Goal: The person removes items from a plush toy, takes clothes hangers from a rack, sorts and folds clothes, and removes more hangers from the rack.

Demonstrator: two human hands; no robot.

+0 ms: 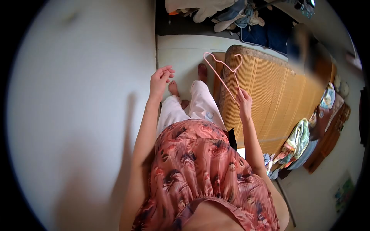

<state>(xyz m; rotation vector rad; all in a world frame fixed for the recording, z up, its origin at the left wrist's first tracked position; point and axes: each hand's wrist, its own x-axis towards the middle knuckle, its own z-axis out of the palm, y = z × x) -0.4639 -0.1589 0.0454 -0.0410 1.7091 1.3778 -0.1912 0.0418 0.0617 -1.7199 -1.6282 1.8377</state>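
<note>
My right hand is closed around one end of a pink clothes hanger. The hanger carries no garment; its hook points up and away from me, over the corner of a bed with a woven bamboo mat. On the other side, my left hand hangs in the air near the white wall. Its fingers are loosely bent and apart, with nothing visible in them.
Clothes lie heaped in a dark space ahead, beyond the pale floor. A dark slipper is on the floor by the bed. Folded fabric lies along the bed's far right side. A blurred object hangs at upper right.
</note>
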